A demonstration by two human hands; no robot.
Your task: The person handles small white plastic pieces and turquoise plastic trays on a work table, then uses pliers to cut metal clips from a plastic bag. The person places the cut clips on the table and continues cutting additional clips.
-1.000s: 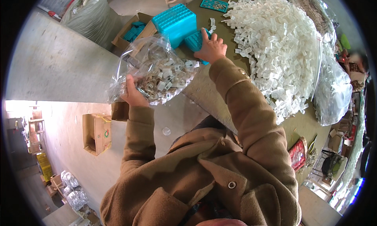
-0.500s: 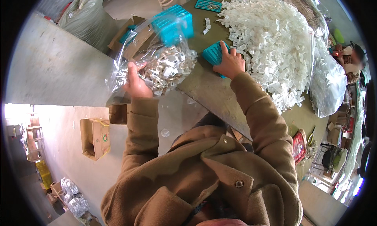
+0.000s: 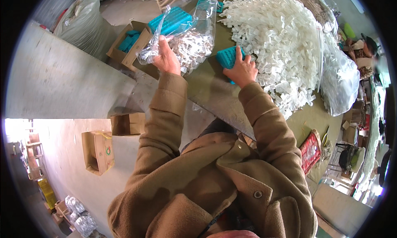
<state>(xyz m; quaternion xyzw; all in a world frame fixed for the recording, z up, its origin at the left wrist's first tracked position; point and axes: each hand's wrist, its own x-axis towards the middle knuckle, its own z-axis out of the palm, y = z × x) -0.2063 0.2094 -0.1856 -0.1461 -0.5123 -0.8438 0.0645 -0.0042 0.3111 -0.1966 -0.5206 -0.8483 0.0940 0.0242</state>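
1. Far left: big sack (image 3: 80, 21) on floor, open cartons (image 3: 98, 151) lower down, carton of teal trays (image 3: 131, 41) by the table edge
2. Left hand (image 3: 167, 58) closed on a clear bag (image 3: 186, 35), gripping its side; bag held up over the table (image 3: 215, 93), part filled with small white pieces
3. Behind the bag: a teal tray (image 3: 171, 21), seen through the plastic
4. Right hand (image 3: 242, 70) laid flat, fingers spread, on another teal tray (image 3: 229, 56) resting on the table, touching the edge of the white heap (image 3: 277, 44)
5. Judged part done at most: some pieces already bagged, but a very large heap left loose on the table
6. Far right: second clear sack (image 3: 341, 83), red woven thing (image 3: 311, 151), another person partly in view at the rim
7. Hard to tell: kind of the white pieces, whether the bag's mouth stood open, whether the tray under the right hand held anything; much of it hidden by the hand
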